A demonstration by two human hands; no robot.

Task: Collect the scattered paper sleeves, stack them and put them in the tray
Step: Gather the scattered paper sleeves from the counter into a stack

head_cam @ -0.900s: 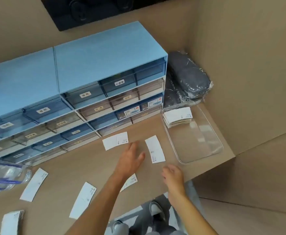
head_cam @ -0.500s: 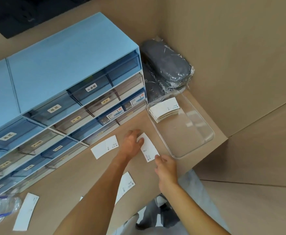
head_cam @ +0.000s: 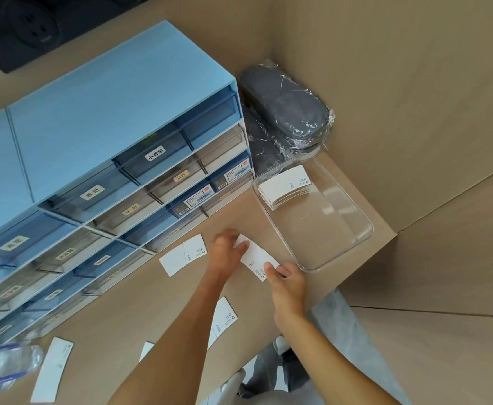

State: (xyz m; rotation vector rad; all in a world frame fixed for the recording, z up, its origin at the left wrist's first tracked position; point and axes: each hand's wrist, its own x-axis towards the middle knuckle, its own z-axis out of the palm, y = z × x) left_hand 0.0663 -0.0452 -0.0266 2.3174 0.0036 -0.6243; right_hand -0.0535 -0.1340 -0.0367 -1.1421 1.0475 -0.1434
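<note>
Changed within the last second: from two open hands only reaching over the worktop (head_cam: 122,311) to both closed on one paper sleeve (head_cam: 255,257). Pinched now at its far end by the left hand (head_cam: 224,252), fingers curled over the edge, and at its near end by the right hand (head_cam: 287,283), thumb on top. So, a grip clenched on the same sleeve from both sides. Impossible to tell whether already lifted or still touching the surface. Seen also from closer and turned a little to the right, with less of the left side in view than before.

For the task, judged as the start of a new round of collecting: one sleeve in hand, just beside the near corner of the clear tray (head_cam: 369,229), with a stack (head_cam: 284,187) already lying inside at the far end. Still to gather: a second sleeve (head_cam: 182,255) just left of the left hand, a third sleeve (head_cam: 224,317) partly hidden under the left forearm, a small corner of another (head_cam: 145,350) nearer the edge, and one more (head_cam: 53,369) far to the left.

Around: a flat, pale brown worktop, plain and matte. Along its back, a blue drawer cabinet (head_cam: 108,112) with labelled drawers; in the corner, dark cases wrapped in plastic film (head_cam: 286,109), touching the tray's far side or very near it. At the lower left, a clear plastic bag (head_cam: 2,366). Brown panel walls (head_cam: 400,83) on the right and behind — and a dark panel (head_cam: 20,30) at the top left.
</note>
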